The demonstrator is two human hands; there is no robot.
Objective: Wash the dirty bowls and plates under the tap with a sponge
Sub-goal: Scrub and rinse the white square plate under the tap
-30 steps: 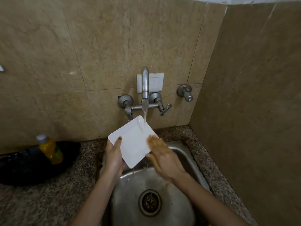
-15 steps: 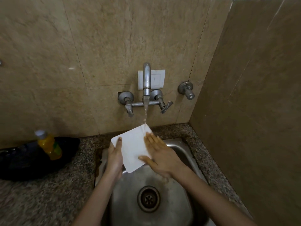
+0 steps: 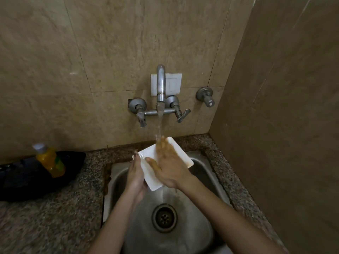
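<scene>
Head view, looking down at a steel sink (image 3: 119,180) set in a speckled granite counter (image 3: 55,217), corner of tan tiled walls. White square plate (image 3: 181,154) is held tilted over the sink basin, just below the tap (image 3: 161,85), far corner up toward the wall. Water stream (image 3: 160,123) runs from the spout and lands on the plate's upper part and the right fingertips.

Left hand (image 3: 134,177) grips the plate's left edge, fingers wrapped under, thumb along the rim; closed on the plate. Right hand (image 3: 167,165) lies flat on the plate's face, fingers spread and extended, palm down, not gripping anything. Fingertips are motion-blurred, look brownish under the water. No sponge visible in either hand.

Brownish residue shows along the plate's right lower rim. Round drain (image 3: 164,218) sits in the basin below the hands, thin water film running toward it.

Tap has two lever handles on a horizontal bar; a white wall plate (image 3: 174,85) is behind the spout. Separate round valve (image 3: 206,96) is on the wall to the right.

On the counter at left: yellow-orange bottle (image 3: 50,160) with pale cap, standing tilted in a dark black tray or pan (image 3: 27,180); cannot tell which.
</scene>
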